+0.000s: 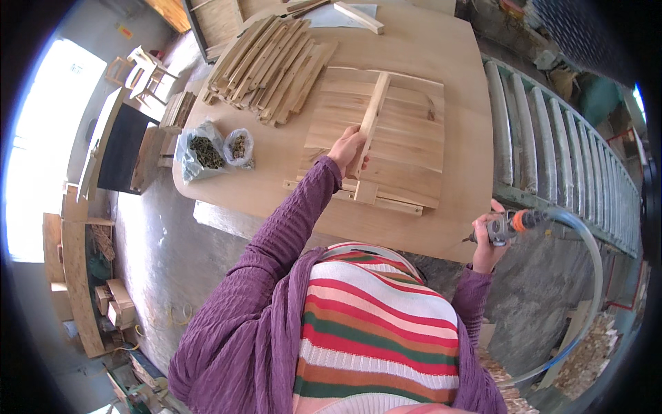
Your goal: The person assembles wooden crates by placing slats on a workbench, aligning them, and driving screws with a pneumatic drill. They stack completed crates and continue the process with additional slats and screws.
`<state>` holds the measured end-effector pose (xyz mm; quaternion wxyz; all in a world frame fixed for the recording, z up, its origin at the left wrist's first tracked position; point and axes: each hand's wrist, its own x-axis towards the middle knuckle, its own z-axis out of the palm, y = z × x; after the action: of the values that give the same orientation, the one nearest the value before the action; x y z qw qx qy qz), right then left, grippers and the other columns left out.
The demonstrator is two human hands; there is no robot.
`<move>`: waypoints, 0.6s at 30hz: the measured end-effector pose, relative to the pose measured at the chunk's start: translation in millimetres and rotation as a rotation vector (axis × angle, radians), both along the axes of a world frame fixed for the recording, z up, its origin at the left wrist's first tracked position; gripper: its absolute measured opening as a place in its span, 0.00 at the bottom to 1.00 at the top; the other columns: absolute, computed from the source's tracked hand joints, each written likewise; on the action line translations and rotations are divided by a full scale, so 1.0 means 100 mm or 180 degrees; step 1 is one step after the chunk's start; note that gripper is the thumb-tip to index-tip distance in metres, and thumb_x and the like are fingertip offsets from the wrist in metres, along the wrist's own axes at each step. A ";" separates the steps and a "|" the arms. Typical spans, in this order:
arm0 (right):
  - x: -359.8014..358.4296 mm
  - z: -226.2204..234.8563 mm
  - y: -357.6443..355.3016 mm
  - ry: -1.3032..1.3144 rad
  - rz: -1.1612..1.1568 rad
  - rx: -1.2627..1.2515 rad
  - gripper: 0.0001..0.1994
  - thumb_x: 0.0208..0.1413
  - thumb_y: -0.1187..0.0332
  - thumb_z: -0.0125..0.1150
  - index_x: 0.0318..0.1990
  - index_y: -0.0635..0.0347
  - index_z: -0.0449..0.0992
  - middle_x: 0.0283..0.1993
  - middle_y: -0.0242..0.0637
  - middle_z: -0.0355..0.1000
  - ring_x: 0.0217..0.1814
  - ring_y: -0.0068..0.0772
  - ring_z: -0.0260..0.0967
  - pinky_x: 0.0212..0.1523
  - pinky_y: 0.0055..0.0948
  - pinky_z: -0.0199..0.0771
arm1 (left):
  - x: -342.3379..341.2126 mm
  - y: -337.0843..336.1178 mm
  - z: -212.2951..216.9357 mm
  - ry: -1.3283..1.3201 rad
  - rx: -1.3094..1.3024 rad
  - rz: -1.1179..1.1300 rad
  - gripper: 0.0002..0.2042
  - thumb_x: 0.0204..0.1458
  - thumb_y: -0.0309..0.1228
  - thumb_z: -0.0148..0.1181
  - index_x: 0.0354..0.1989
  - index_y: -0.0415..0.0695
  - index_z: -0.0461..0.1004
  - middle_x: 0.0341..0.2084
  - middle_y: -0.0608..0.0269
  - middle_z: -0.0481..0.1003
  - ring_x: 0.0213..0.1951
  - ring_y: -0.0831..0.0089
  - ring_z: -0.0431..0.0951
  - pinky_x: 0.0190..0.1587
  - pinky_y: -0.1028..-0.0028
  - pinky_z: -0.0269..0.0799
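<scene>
My left hand (350, 150) is closed around a narrow wooden strip (376, 103), held slantwise over a square wooden panel (410, 131) on the table. Along the panel's near edge runs another wooden strip (403, 205) with small holes, and a short wood piece (365, 191) meets it. Off the table's near right corner, my right hand (488, 238) grips a grey and orange air screwdriver (507, 226), its bit pointing left. A clear hose (593, 262) curves from its back end down to the right.
Stacked wooden strips (265, 65) lie at the table's (462, 83) far left. Two plastic bags of small screws, one larger (203, 152) and one smaller (239, 147), sit near its left edge. A metal roller conveyor (545, 131) stands to the right. A loose wooden bar (358, 17) lies at the back.
</scene>
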<state>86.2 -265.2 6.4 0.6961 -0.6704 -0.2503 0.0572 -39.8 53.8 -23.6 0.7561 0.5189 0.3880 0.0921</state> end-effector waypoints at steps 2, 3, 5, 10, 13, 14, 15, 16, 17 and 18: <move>-0.09 0.17 0.13 0.0278 0.0012 -0.0059 0.22 0.41 0.74 0.63 0.46 0.66 0.66 0.30 0.30 0.67 0.30 0.16 0.61 0.36 0.19 0.64 | 0.00 -0.02 -0.02 0.0286 0.0264 -0.0037 0.29 0.50 0.32 0.55 0.60 0.45 0.51 0.35 0.59 0.68 0.28 0.73 0.72 0.25 0.70 0.71; -0.08 0.11 0.12 0.0175 -0.0121 0.0032 0.22 0.41 0.74 0.63 0.47 0.66 0.65 0.29 0.29 0.66 0.30 0.16 0.61 0.37 0.19 0.64 | 0.04 -0.05 -0.03 0.0413 0.0559 -0.0123 0.29 0.49 0.33 0.56 0.59 0.43 0.52 0.34 0.59 0.69 0.28 0.73 0.72 0.27 0.70 0.71; -0.02 -0.08 0.06 -0.0064 -0.0376 0.0230 0.23 0.41 0.74 0.63 0.47 0.65 0.65 0.28 0.28 0.65 0.30 0.17 0.61 0.38 0.20 0.64 | 0.16 -0.08 -0.11 0.0392 0.1214 -0.0172 0.29 0.46 0.35 0.59 0.56 0.40 0.56 0.34 0.57 0.70 0.30 0.71 0.73 0.30 0.70 0.72; 0.05 -0.13 0.07 -0.0001 -0.0344 0.0089 0.22 0.41 0.74 0.61 0.47 0.66 0.63 0.28 0.29 0.66 0.31 0.18 0.63 0.38 0.21 0.64 | 0.24 -0.01 -0.45 0.0815 0.2671 -0.0344 0.26 0.40 0.39 0.59 0.47 0.36 0.67 0.36 0.45 0.72 0.37 0.57 0.75 0.41 0.65 0.71; 0.05 -0.15 0.06 0.0097 -0.0352 0.0173 0.21 0.41 0.75 0.62 0.46 0.65 0.65 0.28 0.28 0.65 0.31 0.17 0.61 0.39 0.21 0.63 | 0.25 -0.20 -0.44 0.1357 0.3808 -0.0580 0.23 0.44 0.42 0.55 0.44 0.35 0.68 0.32 0.48 0.74 0.39 0.56 0.75 0.42 0.63 0.70; 0.05 -0.16 0.05 0.0079 -0.0353 0.0206 0.21 0.41 0.75 0.62 0.45 0.65 0.65 0.28 0.28 0.65 0.31 0.17 0.61 0.39 0.21 0.63 | 0.27 -0.20 -0.39 0.1409 0.3851 -0.0773 0.24 0.44 0.43 0.54 0.44 0.36 0.68 0.32 0.47 0.74 0.39 0.54 0.75 0.42 0.61 0.70; 0.04 -0.15 0.06 0.0145 -0.0335 0.0197 0.21 0.41 0.75 0.63 0.45 0.65 0.65 0.28 0.28 0.65 0.31 0.17 0.61 0.39 0.21 0.63 | 0.25 -0.16 -0.35 0.1487 0.3891 -0.0942 0.24 0.45 0.44 0.53 0.45 0.37 0.67 0.32 0.45 0.74 0.39 0.51 0.74 0.42 0.60 0.70; 0.03 -0.12 0.07 0.0210 -0.0317 0.0187 0.21 0.41 0.75 0.63 0.45 0.65 0.66 0.28 0.28 0.65 0.31 0.17 0.61 0.39 0.21 0.63 | 0.23 -0.13 -0.32 0.1564 0.3926 -0.1113 0.25 0.45 0.45 0.51 0.45 0.37 0.67 0.32 0.43 0.74 0.39 0.49 0.74 0.42 0.58 0.70; 0.02 -0.10 0.09 0.0276 -0.0300 0.0174 0.20 0.41 0.75 0.63 0.44 0.65 0.66 0.28 0.28 0.66 0.31 0.17 0.61 0.40 0.21 0.63 | 0.23 -0.11 -0.28 0.1646 0.3774 -0.1218 0.25 0.45 0.45 0.51 0.46 0.38 0.66 0.32 0.43 0.74 0.38 0.49 0.75 0.42 0.58 0.70; 0.02 -0.11 0.09 0.0202 -0.0289 0.0165 0.20 0.41 0.75 0.63 0.44 0.65 0.66 0.28 0.28 0.66 0.31 0.17 0.62 0.40 0.21 0.63 | 0.25 -0.08 -0.24 0.1726 0.3636 -0.1319 0.25 0.45 0.45 0.52 0.47 0.38 0.66 0.31 0.42 0.74 0.38 0.49 0.75 0.42 0.58 0.70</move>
<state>88.5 -256.5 -4.7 0.7228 -0.6607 -0.1988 0.0403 -15.2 46.2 -48.0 0.2400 0.9067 0.3468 0.0022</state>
